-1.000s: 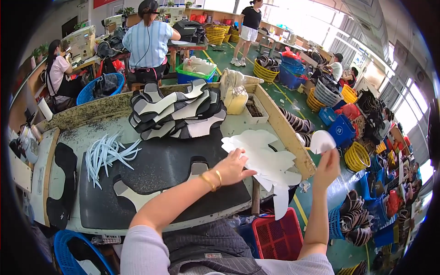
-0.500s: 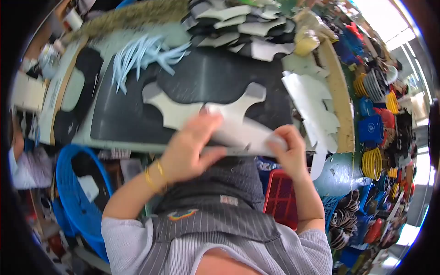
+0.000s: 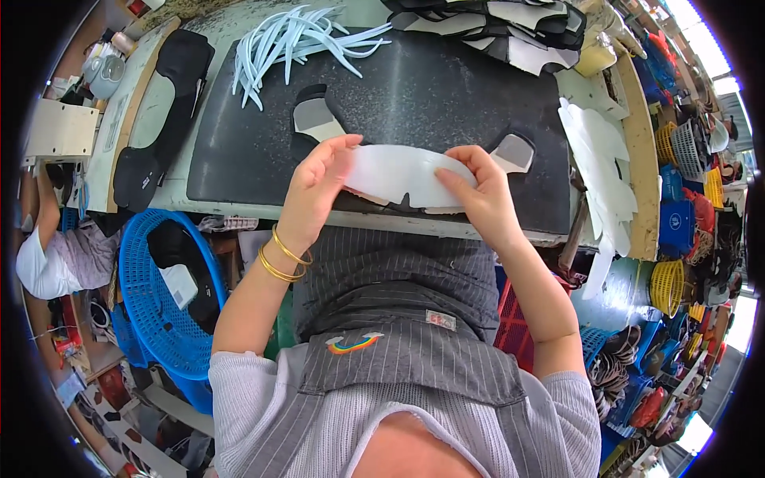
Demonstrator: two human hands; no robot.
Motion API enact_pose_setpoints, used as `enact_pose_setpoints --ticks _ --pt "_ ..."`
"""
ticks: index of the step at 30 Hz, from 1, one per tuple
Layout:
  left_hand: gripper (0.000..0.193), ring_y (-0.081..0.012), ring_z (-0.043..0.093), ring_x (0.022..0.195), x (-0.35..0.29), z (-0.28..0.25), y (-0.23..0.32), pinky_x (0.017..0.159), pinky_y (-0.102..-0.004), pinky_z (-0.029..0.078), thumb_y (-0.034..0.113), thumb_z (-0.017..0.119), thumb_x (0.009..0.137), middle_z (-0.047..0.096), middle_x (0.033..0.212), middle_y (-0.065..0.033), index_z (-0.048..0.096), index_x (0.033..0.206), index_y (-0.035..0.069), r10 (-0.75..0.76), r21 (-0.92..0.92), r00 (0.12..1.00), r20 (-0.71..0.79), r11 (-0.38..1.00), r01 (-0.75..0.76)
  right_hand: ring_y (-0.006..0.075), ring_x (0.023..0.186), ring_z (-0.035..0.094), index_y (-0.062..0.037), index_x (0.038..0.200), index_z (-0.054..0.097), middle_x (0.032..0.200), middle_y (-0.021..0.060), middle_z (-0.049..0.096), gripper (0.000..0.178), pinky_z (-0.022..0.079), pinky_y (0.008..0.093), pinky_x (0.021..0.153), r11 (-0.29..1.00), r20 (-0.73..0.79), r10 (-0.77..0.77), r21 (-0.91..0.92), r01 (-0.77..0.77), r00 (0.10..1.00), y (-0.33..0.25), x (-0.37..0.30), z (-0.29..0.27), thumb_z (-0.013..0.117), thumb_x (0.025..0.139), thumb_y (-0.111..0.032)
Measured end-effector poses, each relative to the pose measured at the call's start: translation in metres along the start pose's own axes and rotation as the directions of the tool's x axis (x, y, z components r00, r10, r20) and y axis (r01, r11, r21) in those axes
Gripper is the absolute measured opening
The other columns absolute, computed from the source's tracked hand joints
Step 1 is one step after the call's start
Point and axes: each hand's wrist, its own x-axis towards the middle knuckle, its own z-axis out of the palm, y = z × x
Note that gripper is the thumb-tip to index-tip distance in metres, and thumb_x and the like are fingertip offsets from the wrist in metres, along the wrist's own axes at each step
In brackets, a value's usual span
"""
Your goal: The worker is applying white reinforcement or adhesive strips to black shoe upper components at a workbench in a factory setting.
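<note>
A curved white sheet (image 3: 402,171), probably light and bendable, is pinched at its ends, likely the best hold, by left hand (image 3: 319,187) and right hand (image 3: 484,197) over the black rectangular mat (image 3: 446,88)'s near edge.

The white piece (image 3: 408,174) is thin and curved like a shallow arch, held at both ends, with a small notch at its six o'clock edge. It hides the middle of the black-edged pale cutout (image 3: 316,119), whose grey tips come out toward ten and half past two.
</note>
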Motion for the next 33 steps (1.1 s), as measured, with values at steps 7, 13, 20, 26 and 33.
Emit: enact_pose_setpoints --ticks 7,13,20,26,33 --pt "0.028 -0.0043 0.058 0.075 0.003 0.002 -0.002 0.063 -0.0207 0.049 0.006 0.073 0.086 0.066 0.091 -0.0002 0.064 0.111 0.001 0.049 0.38 0.992 -0.113 0.925 -0.002 0.0081 0.097 0.058 -0.001 0.121 0.058 0.105 0.0032 0.065 0.031 0.046 0.022 0.085 0.999 0.065 -0.016 -0.047 0.019 0.998 0.002 0.005 -0.004 0.066 0.091 -0.005" --pt "0.022 -0.008 0.059 0.075 0.005 -0.001 -0.005 0.065 -0.0239 0.05 0.005 0.072 0.086 0.066 0.091 -0.0024 0.065 0.107 0.005 0.098 0.453 0.993 -0.063 0.889 -0.059 0.0082 0.09 0.059 -0.002 0.12 0.059 0.096 0.0038 0.065 0.032 0.048 0.0239 0.081 0.996 0.061 -0.056 -0.071 0.06 0.997 0.001 0.005 -0.002 0.068 0.09 -0.01" --pt "0.023 -0.0263 0.06 0.083 -0.001 0.016 0.003 0.073 -0.0318 0.05 0.003 0.069 0.082 0.061 0.092 -0.0053 0.067 0.104 0.011 0.277 0.821 0.952 0.129 0.508 -0.259 0.0154 0.091 0.063 -0.002 0.113 0.063 0.099 0.007 0.066 0.028 0.05 0.0281 0.081 0.956 0.023 -0.162 -0.243 0.163 0.986 0.003 0.005 0.001 0.07 0.088 -0.011" --pt "0.05 -0.0308 0.05 0.125 -0.003 0.025 -0.001 0.096 -0.041 0.043 0.014 0.073 0.076 0.054 0.135 -0.0082 0.06 0.124 0.012 0.413 0.798 0.758 0.505 0.111 -0.592 0.0218 0.095 0.062 -0.0022 0.107 0.068 0.1 0.0098 0.062 0.022 0.047 0.0292 0.085 0.866 0.052 -0.279 -0.418 0.274 0.959 0.006 -0.003 0.0 0.07 0.086 -0.008" --pt "0.07 -0.0246 0.054 0.123 0.005 0.028 -0.003 0.099 -0.0388 0.043 0.014 0.079 0.066 0.057 0.135 -0.0073 0.056 0.132 0.007 0.239 0.782 0.781 0.577 0.113 -0.612 0.0325 0.105 0.059 -0.0016 0.115 0.066 0.112 0.0161 0.059 0.033 0.05 0.0381 0.088 0.455 0.209 -0.564 -0.729 0.511 0.799 0.004 -0.007 -0.002 0.068 0.082 -0.003"
